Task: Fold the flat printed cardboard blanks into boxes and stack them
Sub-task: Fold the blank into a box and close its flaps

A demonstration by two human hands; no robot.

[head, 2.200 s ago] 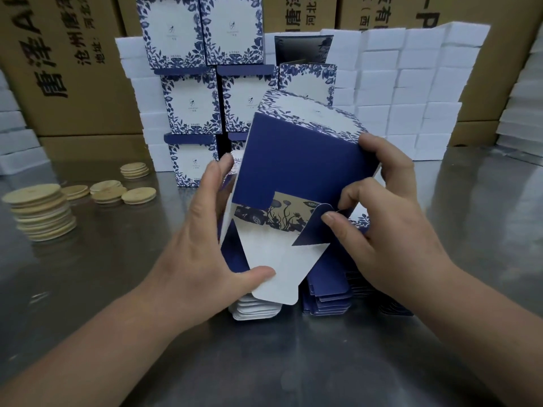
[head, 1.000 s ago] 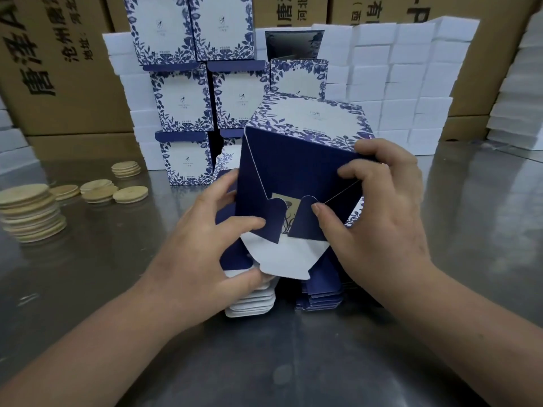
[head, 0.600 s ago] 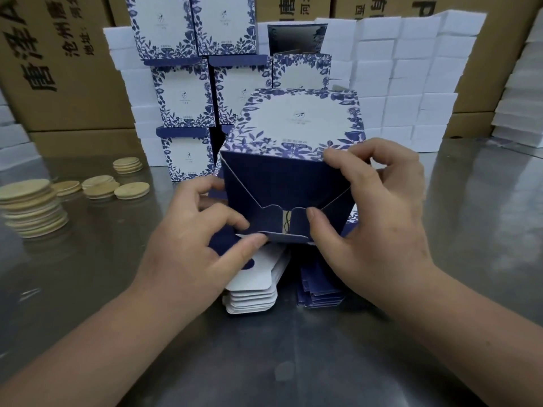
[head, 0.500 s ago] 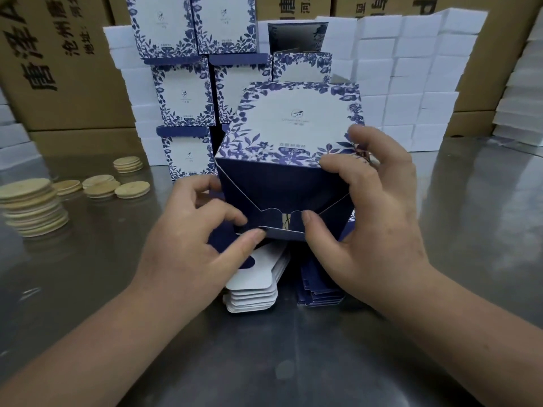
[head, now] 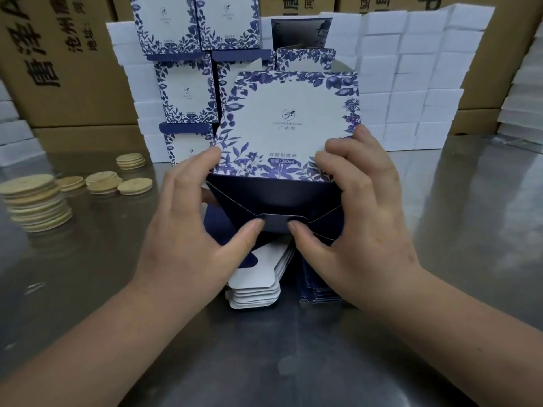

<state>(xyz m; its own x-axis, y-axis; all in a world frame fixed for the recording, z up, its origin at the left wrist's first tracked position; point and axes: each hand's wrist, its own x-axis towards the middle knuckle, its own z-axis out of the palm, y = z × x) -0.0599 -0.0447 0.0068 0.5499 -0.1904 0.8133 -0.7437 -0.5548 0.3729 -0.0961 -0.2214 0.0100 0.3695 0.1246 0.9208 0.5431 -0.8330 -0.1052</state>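
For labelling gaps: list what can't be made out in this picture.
Head view only.
Far end of the box: hidden behind its own printed panel.
Count of flat blanks: covered by the box, left hand and right hand.
Lettering on the brown carton: cut off by the top edge.
Fine print under the box logo: too small.

Flat blanks (head: 253,287) mostly hidden behind held box (head: 289,124); topmost stacked boxes (head: 226,23) cut off above
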